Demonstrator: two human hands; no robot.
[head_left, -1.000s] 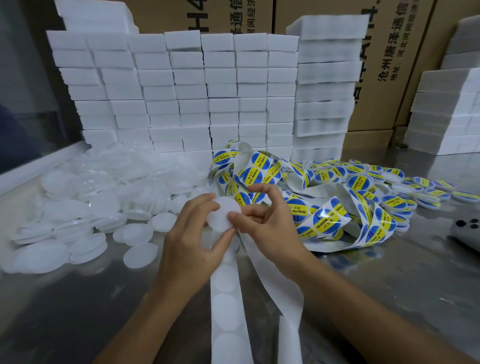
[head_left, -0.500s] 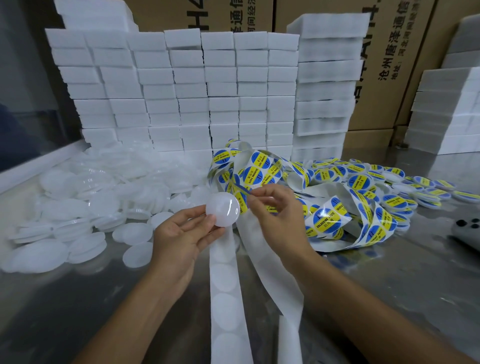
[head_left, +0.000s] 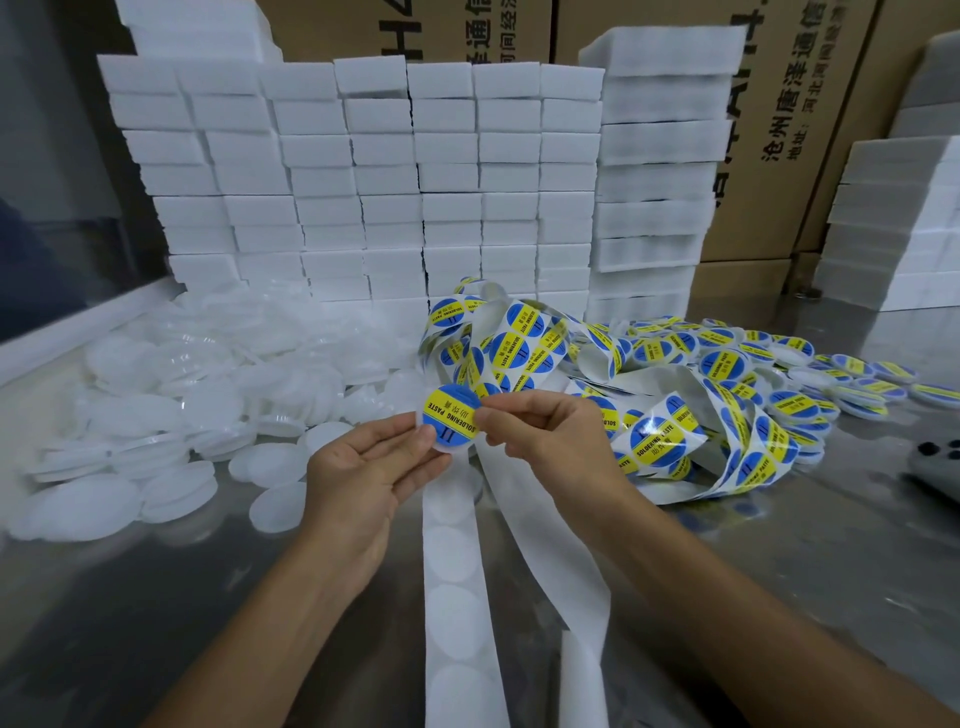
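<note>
1. Both forearms reach in from the near edge of the counter (head_left: 156, 597) and meet above its middle. A bare white backing strip (head_left: 454, 597) runs from that edge up between them.
2. The left hand (head_left: 371, 470) lies palm up with its fingers loosely curled. Thumb and fingertips hold a white lid (head_left: 451, 450) by its left rim, and only a sliver of it shows.
3. The right hand (head_left: 545, 441) is knuckles up. Thumb and forefinger pinch the right edge of the round sticker (head_left: 451, 418), and the other fingers are tucked under.
4. The sticker faces the camera above the counter's middle and appears to lie against the lid's face. Its yellow band slants from upper left to lower right, with the lettering upside down.
5. Just beyond, a tangled strip of stickers (head_left: 519, 353) loops off to the right.
6. Blank lids (head_left: 182, 395) heap toward the left edge, and labelled lids (head_left: 831, 374) spread toward the right edge.
7. Foam blocks (head_left: 363, 182) stand stacked along the far edge, with cardboard boxes (head_left: 779, 130) behind them.
</note>
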